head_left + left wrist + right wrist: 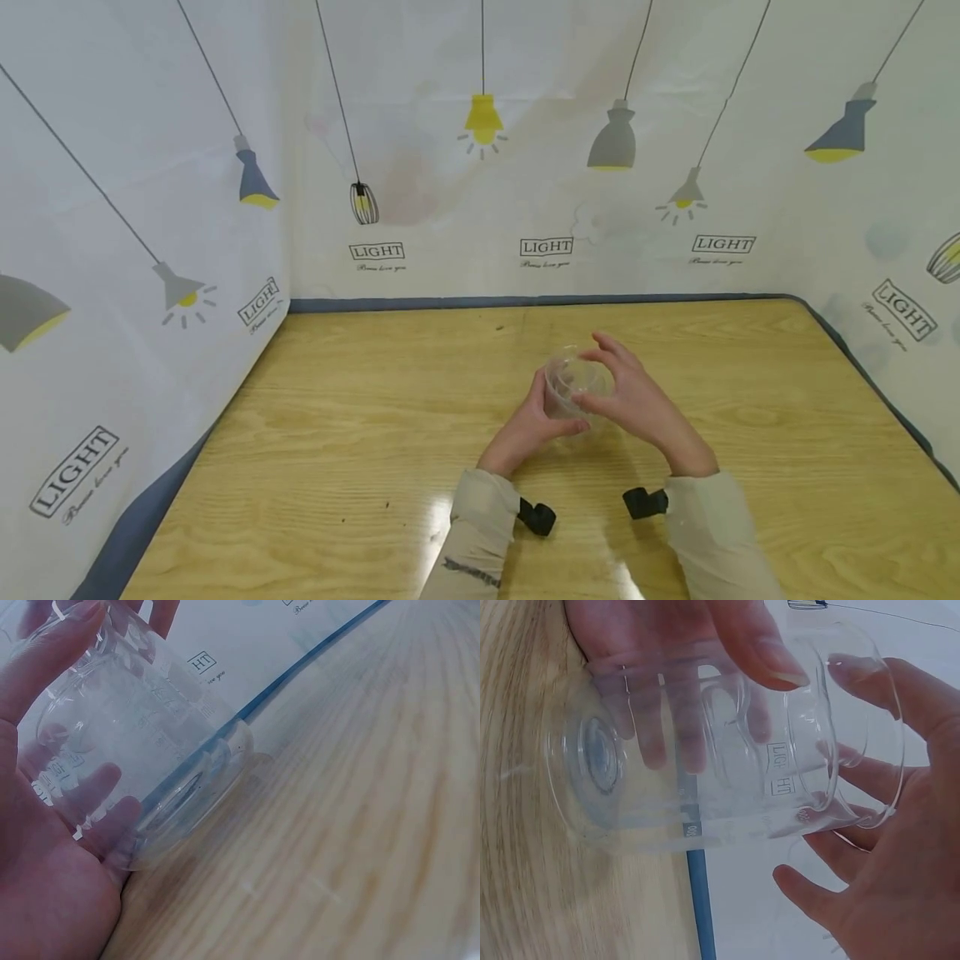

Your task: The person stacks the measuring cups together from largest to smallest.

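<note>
A large clear beaker [649, 817] with printed graduations stands close over the wooden table, tilted in the wrist views. My left hand [528, 429] grips its side, thumb towards me and fingers seen through its far wall. Inside its mouth sits a smaller clear beaker [866, 784], whose rim sticks out above the larger one. My right hand [641, 404] holds this upper rim between thumb and fingers, with the little finger free in the right wrist view. Thick round base rings [191, 791] show at the lower end in the left wrist view.
A wooden table [337, 450] spreads under both hands. Pale curtains [450, 208] printed with lamps and the word LIGHT stand along its back and sides. Black wrist mounts [537, 517] jut inward from both sleeves.
</note>
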The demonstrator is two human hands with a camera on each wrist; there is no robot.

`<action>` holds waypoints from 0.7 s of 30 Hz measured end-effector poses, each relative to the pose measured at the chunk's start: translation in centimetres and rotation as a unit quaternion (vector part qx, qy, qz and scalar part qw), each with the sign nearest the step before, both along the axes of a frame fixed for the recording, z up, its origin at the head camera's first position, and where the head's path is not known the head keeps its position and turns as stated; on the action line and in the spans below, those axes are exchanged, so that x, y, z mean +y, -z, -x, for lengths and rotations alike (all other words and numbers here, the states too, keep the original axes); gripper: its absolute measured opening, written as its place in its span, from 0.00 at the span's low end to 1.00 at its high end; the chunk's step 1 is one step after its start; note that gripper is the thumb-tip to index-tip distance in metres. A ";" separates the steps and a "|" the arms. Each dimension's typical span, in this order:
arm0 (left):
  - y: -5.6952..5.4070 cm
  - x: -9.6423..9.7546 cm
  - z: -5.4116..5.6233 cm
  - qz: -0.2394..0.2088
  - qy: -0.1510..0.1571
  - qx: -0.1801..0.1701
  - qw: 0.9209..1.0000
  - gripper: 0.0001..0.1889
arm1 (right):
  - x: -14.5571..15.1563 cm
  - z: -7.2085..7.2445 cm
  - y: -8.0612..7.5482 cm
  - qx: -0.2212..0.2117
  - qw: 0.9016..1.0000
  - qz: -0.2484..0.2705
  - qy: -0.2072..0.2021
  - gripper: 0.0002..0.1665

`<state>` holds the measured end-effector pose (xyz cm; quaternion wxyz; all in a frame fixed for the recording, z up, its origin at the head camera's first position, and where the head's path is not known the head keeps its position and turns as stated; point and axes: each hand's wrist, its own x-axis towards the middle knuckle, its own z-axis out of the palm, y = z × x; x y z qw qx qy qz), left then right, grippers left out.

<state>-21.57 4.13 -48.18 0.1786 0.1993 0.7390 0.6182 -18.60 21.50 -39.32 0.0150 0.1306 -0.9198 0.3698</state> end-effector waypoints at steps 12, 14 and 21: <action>0.2 -0.1 0.0 -0.004 0.002 0.002 1.000 0.46 | 0.0 0.0 -0.1 0.003 1.000 0.000 -0.010 0.36; 0.2 -0.2 0.0 -0.002 0.002 0.001 1.000 0.46 | 0.0 0.0 -0.1 0.004 1.000 0.001 -0.010 0.36; 0.1 -0.1 0.0 -0.010 0.002 -0.002 1.000 0.46 | -0.1 0.1 -0.1 -0.011 1.000 -0.004 0.005 0.36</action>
